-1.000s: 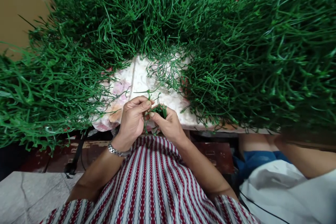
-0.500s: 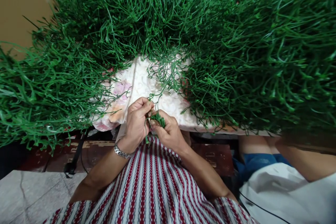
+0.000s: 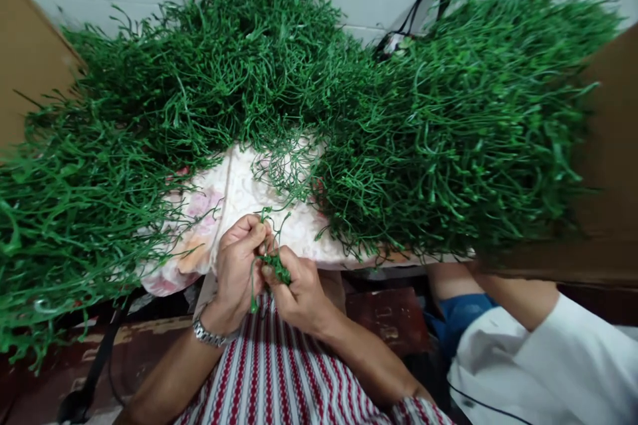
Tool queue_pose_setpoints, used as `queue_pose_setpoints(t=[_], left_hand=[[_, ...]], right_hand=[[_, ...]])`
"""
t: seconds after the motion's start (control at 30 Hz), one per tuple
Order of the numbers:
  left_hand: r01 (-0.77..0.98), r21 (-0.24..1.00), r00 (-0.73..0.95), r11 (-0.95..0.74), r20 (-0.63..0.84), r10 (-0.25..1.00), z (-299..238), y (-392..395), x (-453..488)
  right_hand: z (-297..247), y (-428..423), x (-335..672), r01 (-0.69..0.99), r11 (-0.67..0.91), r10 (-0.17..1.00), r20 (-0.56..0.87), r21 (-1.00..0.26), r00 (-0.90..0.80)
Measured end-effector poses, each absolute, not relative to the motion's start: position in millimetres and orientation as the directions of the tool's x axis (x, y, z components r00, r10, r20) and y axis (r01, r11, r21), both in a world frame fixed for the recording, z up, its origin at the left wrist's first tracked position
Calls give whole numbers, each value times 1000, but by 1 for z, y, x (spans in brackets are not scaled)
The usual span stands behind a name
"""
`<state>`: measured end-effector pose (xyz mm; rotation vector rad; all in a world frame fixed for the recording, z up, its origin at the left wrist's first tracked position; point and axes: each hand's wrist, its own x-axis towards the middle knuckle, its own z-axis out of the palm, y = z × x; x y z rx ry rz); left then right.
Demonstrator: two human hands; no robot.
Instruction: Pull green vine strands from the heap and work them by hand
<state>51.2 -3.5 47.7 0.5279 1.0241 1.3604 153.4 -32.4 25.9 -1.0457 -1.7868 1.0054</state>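
In front of my body, my two hands meet just above the near edge of the cloth-covered table. My left hand (image 3: 238, 265), with a metal watch at the wrist, pinches a thin green stem (image 3: 252, 292) that hangs down past its fingers. My right hand (image 3: 302, 289) is closed around a small bunch of green stems (image 3: 276, 268), its thumb on top. The fingertips of both hands almost touch. Just beyond them, a few loose green stems (image 3: 286, 169) lie tangled on the floral cloth (image 3: 249, 196). Fingers partly hide the held ends.
Large heaps of green stems lie to the left (image 3: 74, 212), at the back (image 3: 234, 60) and to the right (image 3: 448, 139). Cardboard (image 3: 611, 159) stands at right, more (image 3: 30, 60) at left. A black strap (image 3: 423, 3) rests by the wall. Another person's white-clothed body (image 3: 543, 365) is at right.
The camera view has tilted up and turned right, so more wall and the right cardboard show. My hands remain together with the stems, with little visible movement between them.
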Motion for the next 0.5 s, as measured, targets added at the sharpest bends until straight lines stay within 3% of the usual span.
queue_pose_setpoints(t=[0.1, 0.27, 0.5], left_hand=[[-650, 721, -62, 240, -365, 929, 47, -3, 52], [-667, 705, -48, 239, -361, 931, 47, -1, 53], [-678, 720, -9, 148, -209, 978, 44, 5, 41]], right_hand=[[25, -34, 154, 275, 370, 907, 281, -887, -315], [23, -35, 154, 261, 363, 912, 284, -894, -296], [19, -15, 159, 73, 130, 950, 103, -989, -296]])
